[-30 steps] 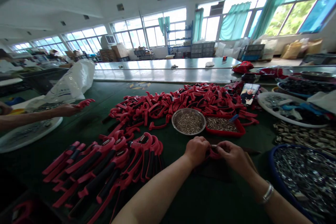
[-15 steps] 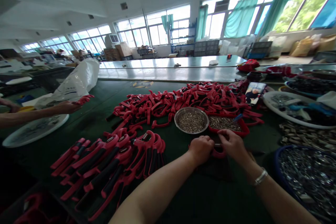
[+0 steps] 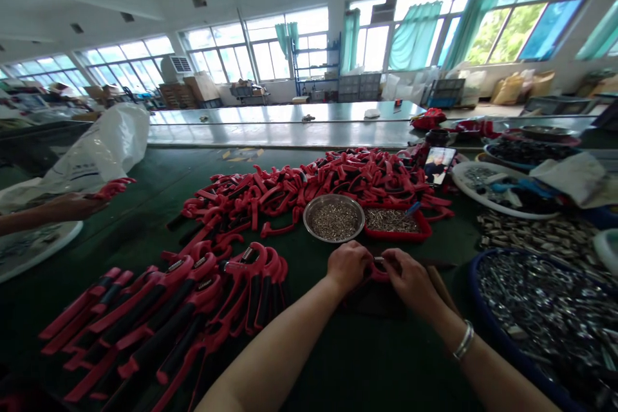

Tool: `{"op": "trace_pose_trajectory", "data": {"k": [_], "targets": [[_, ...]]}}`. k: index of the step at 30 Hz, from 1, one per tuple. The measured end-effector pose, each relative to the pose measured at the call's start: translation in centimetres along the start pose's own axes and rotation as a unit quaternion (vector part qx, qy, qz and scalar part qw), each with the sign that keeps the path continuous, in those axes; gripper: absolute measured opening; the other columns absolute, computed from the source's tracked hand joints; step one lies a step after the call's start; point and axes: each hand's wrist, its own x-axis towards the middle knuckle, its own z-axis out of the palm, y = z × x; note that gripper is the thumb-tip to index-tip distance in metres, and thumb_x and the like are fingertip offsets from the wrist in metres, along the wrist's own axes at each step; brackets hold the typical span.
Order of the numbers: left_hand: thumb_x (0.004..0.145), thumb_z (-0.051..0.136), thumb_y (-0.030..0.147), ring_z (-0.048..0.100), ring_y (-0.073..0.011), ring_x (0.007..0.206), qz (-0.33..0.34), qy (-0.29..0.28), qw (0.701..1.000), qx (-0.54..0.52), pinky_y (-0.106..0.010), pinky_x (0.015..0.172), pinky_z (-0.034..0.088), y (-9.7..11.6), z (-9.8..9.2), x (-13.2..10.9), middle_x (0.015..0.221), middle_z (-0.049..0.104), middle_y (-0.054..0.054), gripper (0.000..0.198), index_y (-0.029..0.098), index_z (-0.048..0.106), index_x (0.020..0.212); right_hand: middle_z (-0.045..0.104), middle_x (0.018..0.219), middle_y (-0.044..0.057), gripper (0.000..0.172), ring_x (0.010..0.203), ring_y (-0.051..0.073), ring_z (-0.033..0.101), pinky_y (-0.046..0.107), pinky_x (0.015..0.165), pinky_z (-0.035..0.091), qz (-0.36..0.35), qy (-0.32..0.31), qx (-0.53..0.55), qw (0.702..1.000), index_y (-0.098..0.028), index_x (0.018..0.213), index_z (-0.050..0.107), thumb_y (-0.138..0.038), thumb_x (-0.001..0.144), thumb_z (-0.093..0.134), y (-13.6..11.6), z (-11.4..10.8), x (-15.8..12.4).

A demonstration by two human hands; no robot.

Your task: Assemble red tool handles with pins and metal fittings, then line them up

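Between my hands is a red hand grip point(image 3: 379, 275), low on the green table, with a small coil spring point(image 3: 379, 259) showing at its top. My left hand point(image 3: 350, 268) is closed round its left side. From the right, my right hand point(image 3: 410, 286) pinches it beside the spring; the fingertips partly hide the piece. Just beyond my hands stand a round metal bowl point(image 3: 334, 219) of small metal parts and a red tray point(image 3: 425, 232) of pins or rivets. Hand grips with springs fitted point(image 3: 178, 296) lie in rows to my left.
A heap of red handles point(image 3: 338, 174) spreads behind the bowl. On the right are a blue-rimmed basin point(image 3: 476, 270) of metal parts, loose metal pieces point(image 3: 531, 235), a white tray point(image 3: 458, 180) and a propped phone point(image 3: 438, 166). Another person's hand point(image 3: 82, 206) holds red parts at left.
The view has turned right, so the table's contents sit further left. The coil spring between my fingers now shows more plainly, and my right fingers have shifted slightly on the grip.
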Motion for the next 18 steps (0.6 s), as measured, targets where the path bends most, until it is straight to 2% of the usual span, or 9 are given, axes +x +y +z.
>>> {"op": "trace_pose_trajectory", "data": {"k": [6,11,14,18], "targets": [[0.085,0.047,0.035,0.055,-0.0128,0.090,0.026,0.013,1.000,0.009,-0.023,0.075,0.043,-0.1,0.2,-0.2,0.098,0.061,0.003,0.021,0.027,0.065,0.091,0.063,0.085,0.008,0.016,0.080,0.020,0.059,0.034,0.075,0.046,-0.033,0.002,-0.020,0.999,-0.017,0.087,0.056,-0.023,0.082,0.041,0.1,0.7,-0.1],[0.084,0.048,0.039,0.057,-0.0123,0.087,0.003,0.013,1.000,0.002,-0.023,0.074,0.043,0.0,0.1,0.0,0.095,0.062,0.002,0.022,0.026,0.065,0.090,0.062,0.086,0.008,0.018,0.079,0.019,0.058,0.032,0.073,0.045,-0.033,-0.007,-0.031,0.999,-0.016,0.093,0.053,-0.022,0.083,0.040,0.1,0.8,-0.3],[0.085,0.047,0.034,0.057,-0.0124,0.089,0.000,-0.001,1.000,-0.004,-0.023,0.077,0.043,0.0,-0.2,0.0,0.098,0.062,0.001,0.021,0.026,0.065,0.092,0.062,0.086,0.008,0.019,0.079,0.019,0.057,0.033,0.073,0.044,-0.052,-0.002,-0.063,0.997,-0.015,0.094,0.054,-0.021,0.084,0.039,-0.1,0.9,-0.4],[0.085,0.048,0.028,0.056,-0.0125,0.092,0.038,-0.003,0.999,-0.005,-0.023,0.080,0.042,-0.1,-0.3,-0.1,0.101,0.062,0.002,0.020,0.027,0.066,0.093,0.063,0.087,0.009,0.021,0.081,0.021,0.056,0.035,0.074,0.044,-0.061,-0.003,-0.079,0.995,-0.015,0.098,0.054,-0.018,0.082,0.040,-0.2,1.2,-0.5]]}}
